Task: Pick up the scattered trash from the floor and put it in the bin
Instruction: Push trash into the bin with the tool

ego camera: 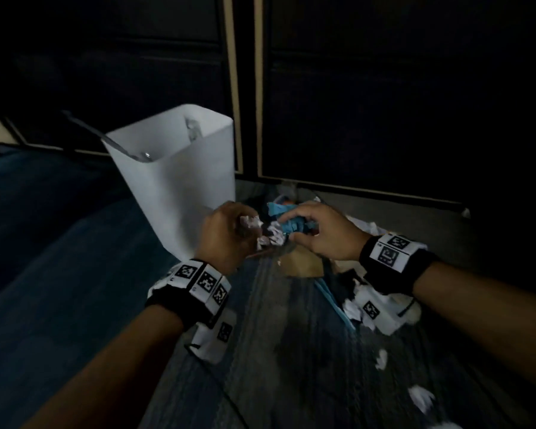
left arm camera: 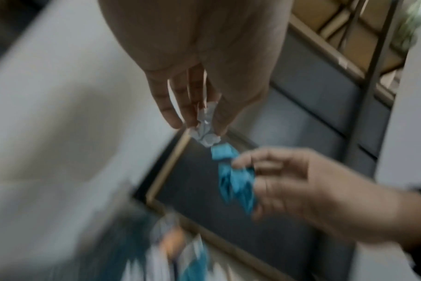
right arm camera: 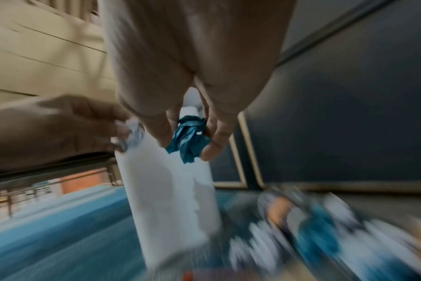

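Observation:
A tall white bin (ego camera: 180, 168) stands on the floor at centre left, also seen as the white bin (right arm camera: 171, 190). My left hand (ego camera: 226, 233) pinches a crumpled white paper (ego camera: 254, 224) just right of the bin's side; the same white paper (left arm camera: 206, 129) shows between thumb and fingers. My right hand (ego camera: 316, 230) grips a crumpled blue paper (ego camera: 294, 226), seen as the blue paper (right arm camera: 189, 138) between its fingers and as the blue paper (left arm camera: 236, 182). Both hands are held close together above a pile of trash (ego camera: 304, 261).
Torn white scraps (ego camera: 421, 397) and a brown cardboard piece (ego camera: 300, 264) lie on the grey floor to the right. Dark cabinet doors (ego camera: 384, 103) with tan frames rise behind. A blue carpet (ego camera: 44, 243) covers the left. A thin cable (ego camera: 217, 385) runs along the floor.

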{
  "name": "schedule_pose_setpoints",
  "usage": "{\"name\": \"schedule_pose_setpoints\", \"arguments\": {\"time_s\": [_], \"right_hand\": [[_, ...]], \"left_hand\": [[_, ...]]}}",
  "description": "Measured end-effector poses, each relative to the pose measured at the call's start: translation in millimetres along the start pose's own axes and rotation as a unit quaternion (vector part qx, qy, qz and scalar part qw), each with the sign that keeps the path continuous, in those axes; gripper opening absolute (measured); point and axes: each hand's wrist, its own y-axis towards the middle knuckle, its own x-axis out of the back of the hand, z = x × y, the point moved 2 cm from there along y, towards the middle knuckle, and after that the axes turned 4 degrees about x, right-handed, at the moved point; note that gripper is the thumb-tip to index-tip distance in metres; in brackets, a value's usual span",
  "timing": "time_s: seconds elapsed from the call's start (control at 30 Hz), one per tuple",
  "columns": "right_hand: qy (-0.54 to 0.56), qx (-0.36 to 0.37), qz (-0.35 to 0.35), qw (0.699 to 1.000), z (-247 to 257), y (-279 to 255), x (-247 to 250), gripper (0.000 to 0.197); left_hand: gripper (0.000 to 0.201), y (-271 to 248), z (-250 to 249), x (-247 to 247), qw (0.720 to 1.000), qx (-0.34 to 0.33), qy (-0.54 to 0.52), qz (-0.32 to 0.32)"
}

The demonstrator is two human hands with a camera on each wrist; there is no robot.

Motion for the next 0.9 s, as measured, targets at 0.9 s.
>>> {"name": "schedule_pose_setpoints", "arguments": {"time_s": [0.9], "right_hand": [[-0.015,0.160,-0.360,0.919,67,198,-39,0.016]], "left_hand": [[0.059,130,60,124,0.953,0.011,0.294,-0.077]]}}
